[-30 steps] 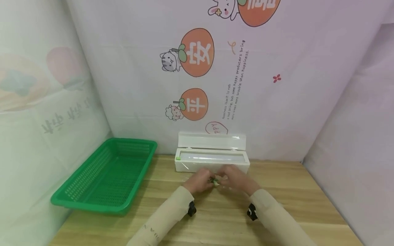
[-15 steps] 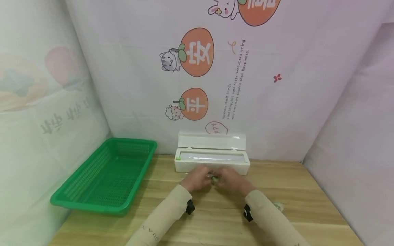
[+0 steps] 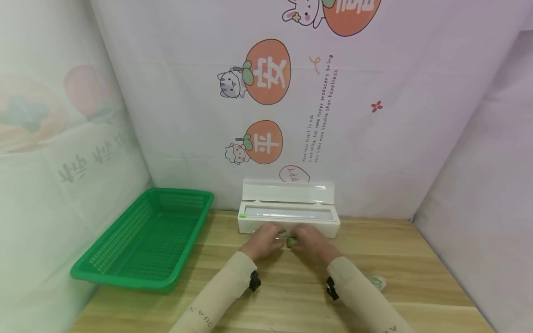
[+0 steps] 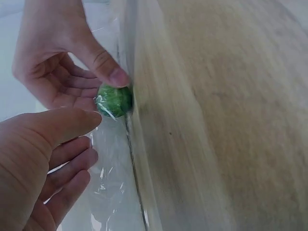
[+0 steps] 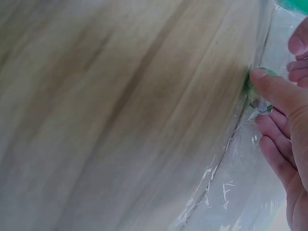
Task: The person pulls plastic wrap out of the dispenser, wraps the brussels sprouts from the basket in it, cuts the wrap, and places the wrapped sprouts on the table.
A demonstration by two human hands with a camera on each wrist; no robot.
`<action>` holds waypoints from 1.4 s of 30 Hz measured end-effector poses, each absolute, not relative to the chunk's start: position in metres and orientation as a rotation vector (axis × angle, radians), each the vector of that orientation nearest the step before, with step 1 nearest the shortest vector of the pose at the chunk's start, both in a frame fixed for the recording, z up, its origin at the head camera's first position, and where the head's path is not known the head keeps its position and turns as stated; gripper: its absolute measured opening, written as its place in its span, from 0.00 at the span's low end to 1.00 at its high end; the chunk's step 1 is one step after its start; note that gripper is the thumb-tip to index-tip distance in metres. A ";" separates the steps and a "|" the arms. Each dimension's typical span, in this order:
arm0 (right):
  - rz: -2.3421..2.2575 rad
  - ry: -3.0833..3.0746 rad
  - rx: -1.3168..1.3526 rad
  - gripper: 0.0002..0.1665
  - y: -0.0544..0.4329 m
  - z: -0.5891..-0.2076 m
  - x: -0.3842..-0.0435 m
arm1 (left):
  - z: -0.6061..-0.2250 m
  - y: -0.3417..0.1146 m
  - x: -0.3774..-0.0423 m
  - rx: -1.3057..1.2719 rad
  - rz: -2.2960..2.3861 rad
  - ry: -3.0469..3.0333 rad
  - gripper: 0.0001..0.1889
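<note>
A small round green leafy vegetable (image 3: 291,242) lies at the front of a white cling film dispenser (image 3: 287,226), shiny film over it in the left wrist view. My right hand (image 3: 313,243) pinches it, thumb (image 4: 108,70) on top and fingers behind. The left hand (image 3: 264,241) is beside it with loosely curled fingers and nothing in its grip, thumb tip close to the green bundle (image 4: 114,101). Clear cling film (image 4: 108,192) spreads under both hands, along the edge between the dispenser and the wooden table. The right wrist view shows the vegetable partly hidden by the right thumb (image 5: 272,86).
The dispenser's lid (image 3: 288,191) stands raised against the patterned cloth wall (image 3: 187,115). To the left sits a green plastic basket (image 3: 200,222). A small pale green wrapped bundle (image 3: 378,282) lies on the wooden table (image 3: 416,259) by the right forearm.
The vegetable has gone from a loose green and white shape to a compact green bundle. The left fingers have drawn away from it. The bundle by the right forearm has come into view.
</note>
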State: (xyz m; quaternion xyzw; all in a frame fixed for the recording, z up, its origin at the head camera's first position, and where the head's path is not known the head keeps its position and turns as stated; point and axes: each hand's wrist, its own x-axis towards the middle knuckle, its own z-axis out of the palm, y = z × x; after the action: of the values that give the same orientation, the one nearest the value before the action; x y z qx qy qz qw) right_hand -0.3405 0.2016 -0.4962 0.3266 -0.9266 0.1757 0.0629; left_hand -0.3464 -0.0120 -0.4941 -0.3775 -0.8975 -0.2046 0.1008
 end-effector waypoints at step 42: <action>0.411 -2.736 1.121 0.23 0.206 -0.455 -0.336 | -0.469 -0.082 -0.351 -0.679 -0.850 -2.504 0.27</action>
State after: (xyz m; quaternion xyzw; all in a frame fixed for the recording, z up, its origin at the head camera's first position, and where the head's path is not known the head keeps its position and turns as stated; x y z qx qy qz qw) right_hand -0.3361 0.2058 -0.4551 0.3744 -0.9137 0.1374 0.0783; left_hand -0.3510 -0.0819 -0.4686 -0.2435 -0.8979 -0.3047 0.2041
